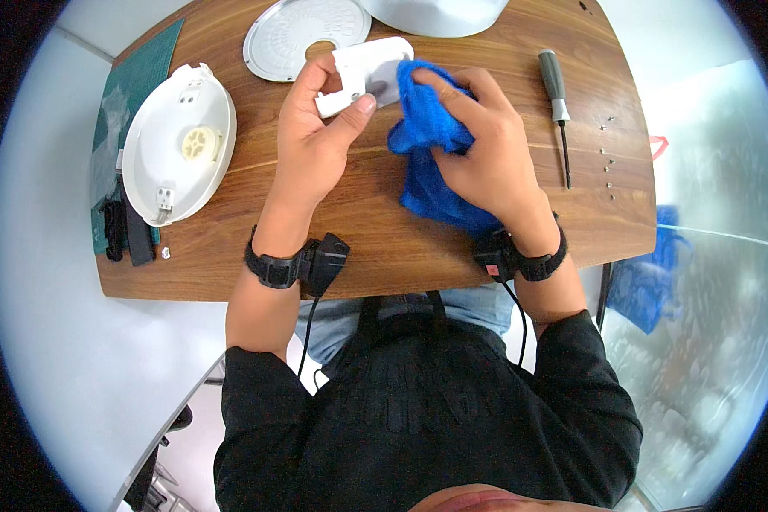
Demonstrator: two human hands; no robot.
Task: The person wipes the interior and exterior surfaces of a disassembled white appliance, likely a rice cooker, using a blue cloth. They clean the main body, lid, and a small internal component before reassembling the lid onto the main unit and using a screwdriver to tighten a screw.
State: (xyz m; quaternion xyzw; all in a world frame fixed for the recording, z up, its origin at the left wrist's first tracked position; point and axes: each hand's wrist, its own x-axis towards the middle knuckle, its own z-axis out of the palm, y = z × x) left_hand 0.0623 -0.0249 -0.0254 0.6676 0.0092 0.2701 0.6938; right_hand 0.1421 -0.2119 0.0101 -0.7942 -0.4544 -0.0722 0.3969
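A white plastic part (384, 56), curved at one end and notched, is gripped between the thumb and fingers of my left hand (320, 128). My right hand (489, 137) clutches a bunched blue cloth (429, 115), whose upper edge meets the right end of the white part. The cloth's lower folds hang over the wooden table. A dark patch, perhaps a shadow, shows on the part's face near the cloth. Both wrists wear black straps with small black devices and cables.
On the wooden table (371, 256) lie a white oval housing (147, 153), a round perforated plate (272, 45), a grey-handled screwdriver (553, 83) and several small screws (607, 169). A green cutting mat (144, 64) with black straps (137, 230) is at left; a pale rounded object (435, 16) sits at the far edge.
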